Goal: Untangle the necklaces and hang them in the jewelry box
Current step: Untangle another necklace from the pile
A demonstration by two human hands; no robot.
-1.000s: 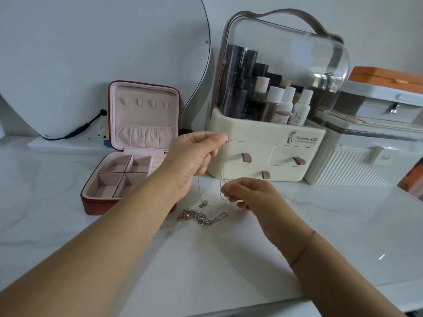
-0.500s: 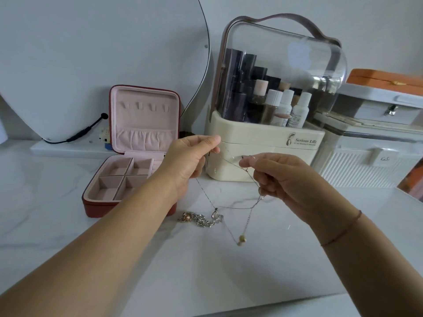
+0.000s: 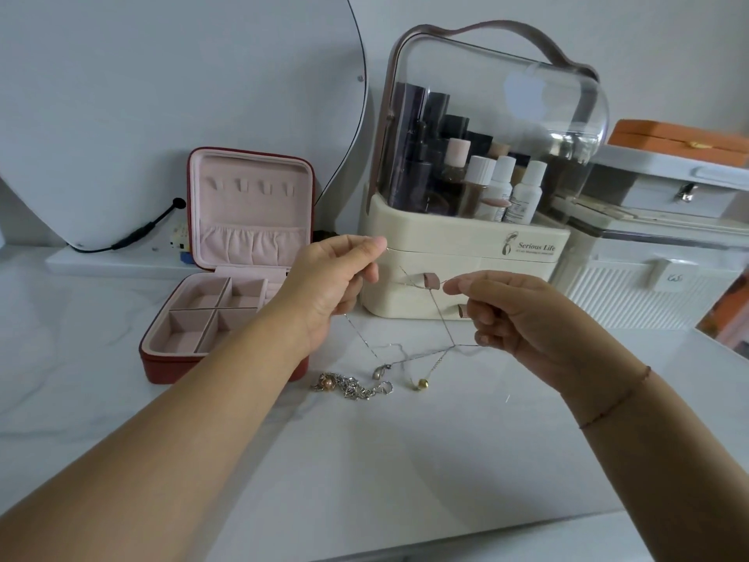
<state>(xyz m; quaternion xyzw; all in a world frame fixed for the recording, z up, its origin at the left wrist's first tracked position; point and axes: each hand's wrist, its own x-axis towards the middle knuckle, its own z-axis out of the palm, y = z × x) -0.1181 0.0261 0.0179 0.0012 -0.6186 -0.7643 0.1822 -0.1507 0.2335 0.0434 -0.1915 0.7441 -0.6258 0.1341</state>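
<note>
Lighting: soft, cool and even, moderately bright, with no hard source in view.
Shadows: faint and diffuse on the white marble tabletop (image 3: 405,480), darkest beside the jewelry box (image 3: 182,369).
Glare: pale highlights on the clear dome of the cosmetics organizer (image 3: 527,95).
Distortion: wide-angle bowing, strongest at the edges, curving the tabletop's front rim.
Focus: centre fairly sharp. The thin necklace chains (image 3: 441,318) are barely resolved, and there is slight softness overall.

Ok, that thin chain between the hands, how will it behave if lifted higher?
Probably fully floppy: the thin chain droops in slack lines from the left hand and right hand. Likely very light, yet it may drag: it runs down toward the tangled pile on the countertop. The gold bead pendant will probably swing once clear.
</note>
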